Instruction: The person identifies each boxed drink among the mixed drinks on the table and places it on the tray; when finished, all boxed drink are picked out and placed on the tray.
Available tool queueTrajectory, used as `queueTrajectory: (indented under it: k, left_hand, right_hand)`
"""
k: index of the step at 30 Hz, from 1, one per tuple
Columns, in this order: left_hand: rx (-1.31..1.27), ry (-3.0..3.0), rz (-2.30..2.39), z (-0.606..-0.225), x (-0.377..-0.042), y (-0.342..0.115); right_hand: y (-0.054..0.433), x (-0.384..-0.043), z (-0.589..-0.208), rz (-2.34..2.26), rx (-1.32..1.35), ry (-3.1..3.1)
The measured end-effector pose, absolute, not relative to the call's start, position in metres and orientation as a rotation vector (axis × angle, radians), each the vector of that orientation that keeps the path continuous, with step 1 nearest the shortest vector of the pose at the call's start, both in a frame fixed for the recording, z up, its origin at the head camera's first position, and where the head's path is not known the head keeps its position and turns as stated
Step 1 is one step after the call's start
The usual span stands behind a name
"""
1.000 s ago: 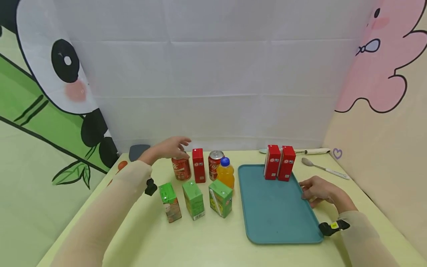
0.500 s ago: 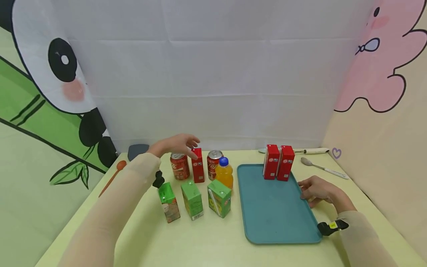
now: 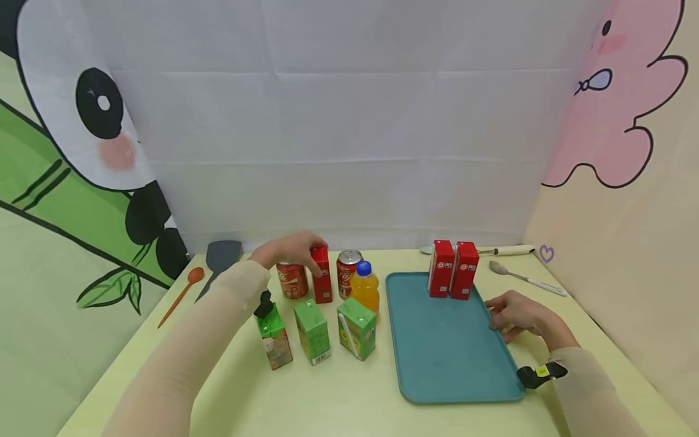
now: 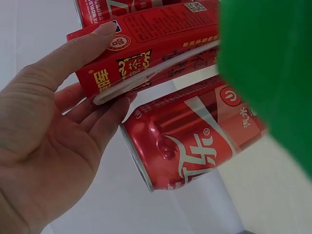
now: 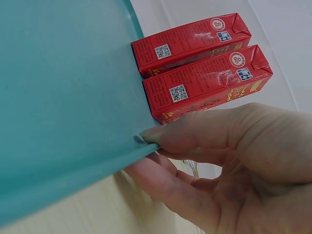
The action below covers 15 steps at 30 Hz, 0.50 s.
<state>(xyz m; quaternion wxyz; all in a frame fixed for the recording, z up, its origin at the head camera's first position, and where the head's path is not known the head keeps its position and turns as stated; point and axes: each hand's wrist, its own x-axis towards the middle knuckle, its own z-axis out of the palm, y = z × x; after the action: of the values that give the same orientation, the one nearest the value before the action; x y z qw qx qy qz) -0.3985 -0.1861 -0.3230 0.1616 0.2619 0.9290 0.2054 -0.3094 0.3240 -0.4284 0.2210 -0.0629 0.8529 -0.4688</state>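
Note:
My left hand [image 3: 295, 250] grips the top of a red drink carton [image 3: 323, 282], thumb on one face and fingers on the opposite one. In the left wrist view the carton [image 4: 151, 44] carries a white straw along its side. A red soda can [image 3: 292, 280] stands to its left and another [image 3: 347, 272] to its right. At the right, my right hand [image 3: 521, 314] pinches the right rim of a teal tray [image 3: 448, 346]. Two red cartons [image 5: 207, 85] stand side by side at the tray's far end, just beyond the right thumb.
An orange drink bottle [image 3: 364, 290] and several green-topped cartons [image 3: 313, 332] stand in front of the cans. An orange spoon [image 3: 188, 285] and a dark spatula [image 3: 222, 258] lie at the left. A spoon [image 3: 526, 278] lies right of the tray. A curtain [image 3: 349, 133] closes the back.
My left hand has moved right from above the left can and lowered onto the red carton, now gripping its top. My right hand keeps its hold on the tray rim.

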Motion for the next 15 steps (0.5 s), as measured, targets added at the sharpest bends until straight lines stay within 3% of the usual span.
queueTrajectory:
  k: [15]
  left_hand:
    - [0.781, 2.720, 0.665, -0.3187, -0.3949, -0.1928]
  right_hand:
    - [0.3241, -0.3114, -0.4287, -1.294, -0.188, 2.351]
